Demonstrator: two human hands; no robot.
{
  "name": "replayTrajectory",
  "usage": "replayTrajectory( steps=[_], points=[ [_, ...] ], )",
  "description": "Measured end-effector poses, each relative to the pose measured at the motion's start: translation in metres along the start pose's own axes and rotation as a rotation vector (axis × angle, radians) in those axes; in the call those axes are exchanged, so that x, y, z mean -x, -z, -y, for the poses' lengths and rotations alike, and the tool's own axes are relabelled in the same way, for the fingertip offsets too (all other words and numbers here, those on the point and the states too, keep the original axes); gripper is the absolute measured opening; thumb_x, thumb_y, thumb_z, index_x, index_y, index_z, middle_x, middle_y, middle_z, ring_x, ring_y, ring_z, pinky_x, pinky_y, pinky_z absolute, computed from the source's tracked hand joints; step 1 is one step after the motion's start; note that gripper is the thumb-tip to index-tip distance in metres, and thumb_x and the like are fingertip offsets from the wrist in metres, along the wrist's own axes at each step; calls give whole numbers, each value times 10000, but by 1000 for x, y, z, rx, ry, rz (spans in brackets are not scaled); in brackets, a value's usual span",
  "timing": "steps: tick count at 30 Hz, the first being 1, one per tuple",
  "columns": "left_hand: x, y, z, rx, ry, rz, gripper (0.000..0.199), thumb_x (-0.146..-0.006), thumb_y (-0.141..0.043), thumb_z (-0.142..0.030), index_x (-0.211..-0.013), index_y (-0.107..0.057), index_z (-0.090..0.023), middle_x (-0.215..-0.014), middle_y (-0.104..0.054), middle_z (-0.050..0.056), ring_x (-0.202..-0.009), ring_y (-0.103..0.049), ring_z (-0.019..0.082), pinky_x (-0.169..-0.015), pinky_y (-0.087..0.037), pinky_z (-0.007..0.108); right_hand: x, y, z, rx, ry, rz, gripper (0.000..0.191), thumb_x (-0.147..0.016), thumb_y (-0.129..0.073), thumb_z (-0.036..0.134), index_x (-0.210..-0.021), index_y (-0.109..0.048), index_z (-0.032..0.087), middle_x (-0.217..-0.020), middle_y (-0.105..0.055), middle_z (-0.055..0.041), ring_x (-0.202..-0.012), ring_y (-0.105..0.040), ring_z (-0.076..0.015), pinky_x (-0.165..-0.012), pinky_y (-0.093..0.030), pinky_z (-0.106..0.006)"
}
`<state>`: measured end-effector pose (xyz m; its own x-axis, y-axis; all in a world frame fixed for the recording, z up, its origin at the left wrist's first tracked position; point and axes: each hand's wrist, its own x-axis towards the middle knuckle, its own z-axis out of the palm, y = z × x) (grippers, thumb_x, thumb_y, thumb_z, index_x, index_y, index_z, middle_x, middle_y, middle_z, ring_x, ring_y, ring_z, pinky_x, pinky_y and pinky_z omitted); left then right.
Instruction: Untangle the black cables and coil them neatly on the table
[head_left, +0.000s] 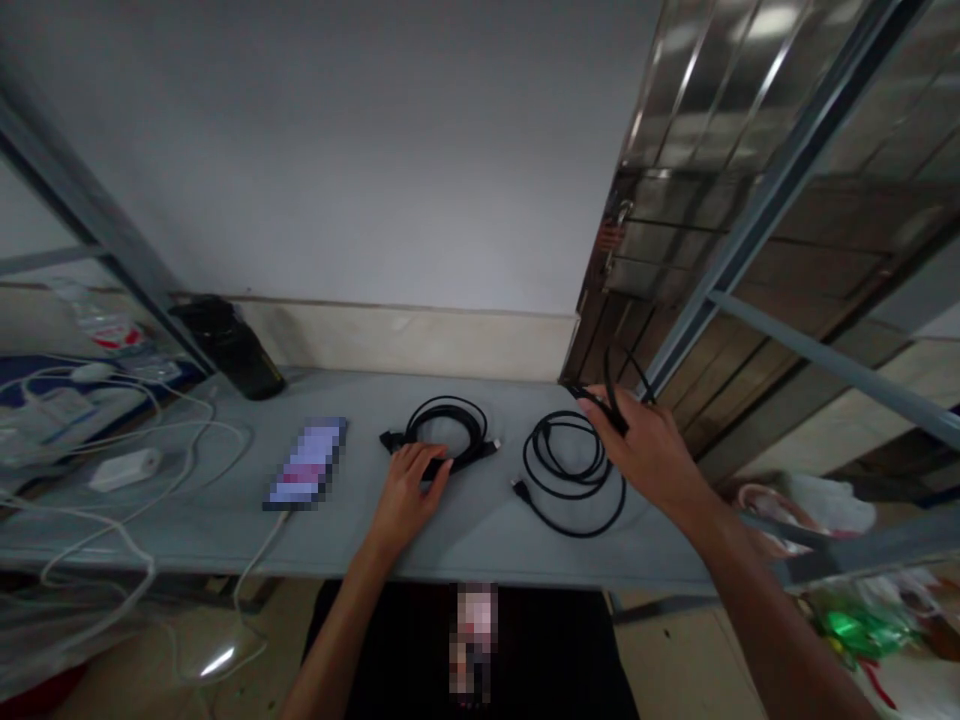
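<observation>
My left hand (412, 490) rests at the front of a coiled black cable (474, 432), thumb and fingers closed on its near side. The coil lies on the grey tabletop (480, 550), with plugs at its left and right ends. Over the right part of the table, my right hand (637, 430) is raised and pinches a black cable (612, 395), part of it looping above the fingers. Just left of that hand lies a second, looser black cable loop (577, 533) with a plug toward its front left. I cannot tell whether it joins the held cable.
A phone (307, 462) with a white lead lies left of the coil. Behind it leans a black bottle (232, 345). White cables and a white charger (126, 468) spread at far left, near a clear plastic bottle (112, 325). Metal frame posts (780, 210) flank the table.
</observation>
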<state>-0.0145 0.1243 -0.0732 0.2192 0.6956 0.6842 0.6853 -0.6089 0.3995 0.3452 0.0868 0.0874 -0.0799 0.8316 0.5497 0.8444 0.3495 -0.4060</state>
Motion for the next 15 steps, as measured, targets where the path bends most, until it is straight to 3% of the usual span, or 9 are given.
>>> replayTrajectory(
  steps=[4, 9, 12, 15],
  points=[
    [-1, 2, -2, -8, 4, 21, 155, -1138, -624, -357, -1225, -709, -261, -1169, -810, 81, -1118, -743, 310, -1049, -573, 511, 2, -16, -18, 106, 36, 133, 344, -1188, -437, 429, -1196, -700, 207, -1062, -845, -150, -939, -830, -339, -870, -610, -419],
    [-2, 1, -1, -15, 9, 31, 159, -1135, -620, -355, -1228, -710, -263, -1170, -814, 84, -1112, -749, 312, -1057, -574, 518, -2, -12, -21, -79, -38, 64, 358, -1190, -463, 517, -1131, -689, 245, -1087, -856, -115, -1027, -834, -316, -912, -611, -409],
    [-1, 1, -1, -18, 14, 40, 155, -1132, -626, -350, -1229, -710, -263, -1182, -816, 83, -1111, -750, 310, -1055, -573, 519, -6, -1, -15, -245, -145, -32, 424, -1181, -461, 609, -1080, -646, 241, -920, -824, -53, -722, -780, -220, -743, -597, -343],
    [-1, 0, -2, -21, 15, 49, 149, -1132, -627, -337, -1232, -707, -261, -1195, -815, 81, -1129, -747, 307, -1074, -563, 517, -9, 16, -7, -342, -226, -188, 466, -1153, -511, 670, -1024, -622, 237, -746, -696, 30, -482, -569, -125, -541, -476, -274]
  ],
)
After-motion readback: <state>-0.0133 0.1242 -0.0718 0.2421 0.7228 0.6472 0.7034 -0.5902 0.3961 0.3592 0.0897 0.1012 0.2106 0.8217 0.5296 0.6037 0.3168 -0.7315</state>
